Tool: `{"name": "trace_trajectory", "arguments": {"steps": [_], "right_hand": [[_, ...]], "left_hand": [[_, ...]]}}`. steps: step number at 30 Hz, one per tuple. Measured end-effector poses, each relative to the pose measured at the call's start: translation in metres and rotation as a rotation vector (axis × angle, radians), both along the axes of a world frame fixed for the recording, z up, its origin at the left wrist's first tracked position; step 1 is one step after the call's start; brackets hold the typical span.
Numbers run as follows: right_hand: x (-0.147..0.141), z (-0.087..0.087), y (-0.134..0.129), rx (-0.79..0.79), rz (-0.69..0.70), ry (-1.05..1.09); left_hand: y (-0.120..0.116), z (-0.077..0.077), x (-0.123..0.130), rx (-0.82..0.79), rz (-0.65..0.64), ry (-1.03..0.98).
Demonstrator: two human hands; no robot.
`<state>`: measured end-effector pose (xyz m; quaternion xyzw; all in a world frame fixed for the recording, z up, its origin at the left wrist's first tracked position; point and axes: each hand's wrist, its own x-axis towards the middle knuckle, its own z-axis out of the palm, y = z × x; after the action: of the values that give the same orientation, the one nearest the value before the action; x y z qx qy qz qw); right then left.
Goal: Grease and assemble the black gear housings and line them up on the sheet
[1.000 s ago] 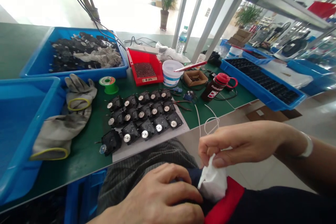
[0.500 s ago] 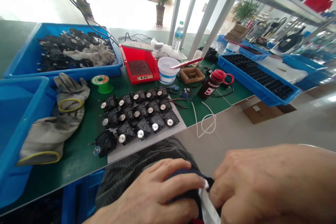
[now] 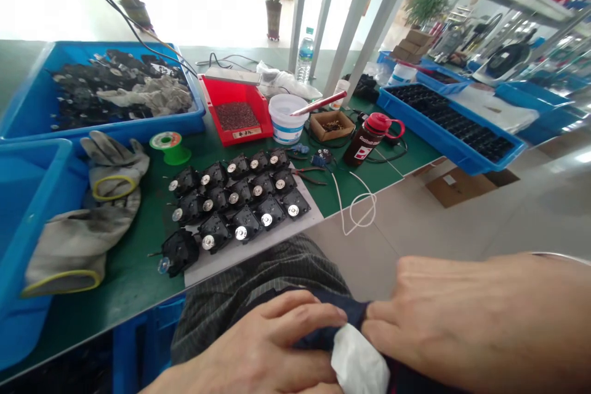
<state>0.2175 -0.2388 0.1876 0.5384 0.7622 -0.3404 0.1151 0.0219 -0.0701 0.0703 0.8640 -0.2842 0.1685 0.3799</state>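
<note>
At my lap, a crumpled white tissue (image 3: 360, 362) sticks out against dark blue cloth (image 3: 318, 337), which looks like part of a garment. My left hand (image 3: 272, 348) is closed, its curled fingers over the cloth and against the tissue's left side; the thumb is hidden. Just right of the tissue, my right hand (image 3: 443, 314) is closed with its knuckles up, gripping the edge of the cloth. Its fingertips are out of sight.
Rows of black mechanisms with clear discs (image 3: 240, 233) lie on a pale sheet on the green bench. Worn gloves (image 3: 78, 246), a blue bin of dark parts (image 3: 198, 114), a red bin (image 3: 231, 135), a white tub (image 3: 287, 118), pliers (image 3: 310, 176) and a dark bottle (image 3: 364, 143) surround them.
The tissue has gone from a narrow strip between the hands to a wider, crumpled piece. My right hand has shifted slightly, and the view has moved a little.
</note>
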Motion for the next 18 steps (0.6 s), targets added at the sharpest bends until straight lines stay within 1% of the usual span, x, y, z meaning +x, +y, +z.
{"name": "trace_trajectory", "arguments": {"steps": [2, 3, 4, 5, 7, 9, 10, 12, 14, 16, 18], "right_hand": [[-0.005, 0.001, 0.002, 0.124, -0.098, -0.111], [-0.008, 0.004, 0.005, 0.148, -0.134, -0.164], [-0.011, 0.008, 0.01, 0.133, -0.149, -0.213], [-0.013, 0.013, 0.017, 0.064, -0.138, -0.255], [-0.017, 0.024, 0.032, -0.137, -0.067, -0.318], [-0.017, 0.032, 0.045, -0.289, -0.004, -0.35], [-0.016, 0.034, 0.049, -0.33, 0.003, -0.363], [-0.012, 0.032, 0.051, -0.316, 0.0, -0.339], [-0.006, 0.025, 0.047, -0.255, 0.002, -0.295], [-0.001, 0.018, 0.043, -0.176, 0.009, -0.262], [0.002, 0.013, 0.042, -0.143, 0.015, -0.276]], "left_hand": [[-0.005, -0.003, 0.003, -0.004, 0.055, -0.067], [-0.007, -0.004, 0.004, -0.007, 0.082, -0.088], [-0.008, -0.005, 0.005, -0.002, 0.098, -0.092], [-0.009, -0.006, 0.006, 0.006, 0.103, -0.082], [-0.008, -0.01, 0.008, 0.035, 0.078, -0.092], [-0.008, -0.016, 0.009, 0.07, 0.062, -0.175], [-0.008, -0.02, 0.009, 0.078, 0.069, -0.225], [-0.01, -0.027, 0.008, 0.071, 0.105, -0.292], [-0.012, -0.031, 0.006, 0.084, 0.123, -0.286], [-0.012, -0.029, 0.007, 0.167, 0.102, -0.221], [-0.01, -0.02, 0.01, 0.27, 0.066, -0.12]]}}
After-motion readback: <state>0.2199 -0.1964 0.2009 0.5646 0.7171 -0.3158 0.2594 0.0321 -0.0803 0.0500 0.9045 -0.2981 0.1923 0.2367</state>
